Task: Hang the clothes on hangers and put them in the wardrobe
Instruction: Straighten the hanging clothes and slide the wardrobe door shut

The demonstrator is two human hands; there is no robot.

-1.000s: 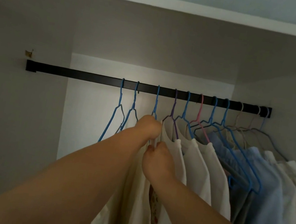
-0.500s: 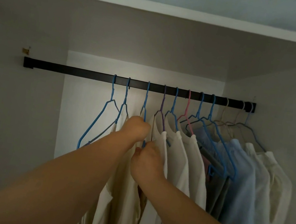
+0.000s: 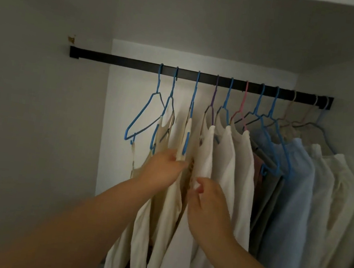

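A: Item one, the rail?
B: Black rail (image 3: pixel 118 62), flat-sided and matte, fixed across the wardrobe (image 3: pixel 25 111) from the grey left wall to the right wall. A small chipped patch (image 3: pixel 71 38) sits just above its left bracket.

A: Hangers?
B: Thin wire. An empty blue hanger (image 3: pixel 143 117) at far left; beside it more blue ones, one purple hanger (image 3: pixel 213 102), one pink hanger (image 3: pixel 242 104), pale ones at far right.

A: Garments?
B: A cream strappy top (image 3: pixel 164 132) second from left. Next a cream garment (image 3: pixel 170 201) on a blue hanger (image 3: pixel 191 113), soft and matte. Then white shirts (image 3: pixel 226 164), a light blue shirt (image 3: pixel 294 186), off-white pieces at the right end.

A: Hands?
B: Left hand (image 3: pixel 162 169): fingers curled, pinching the cream garment's edge just below its hanger's shoulder. Right hand (image 3: pixel 208 204): fingers loosely bent, fingertips touching the white fabric beside it; whether it has hold of any, I cannot tell.

A: Surroundings?
B: Smooth grey side panels, a brighter white back panel (image 3: pixel 118 102), dim light.
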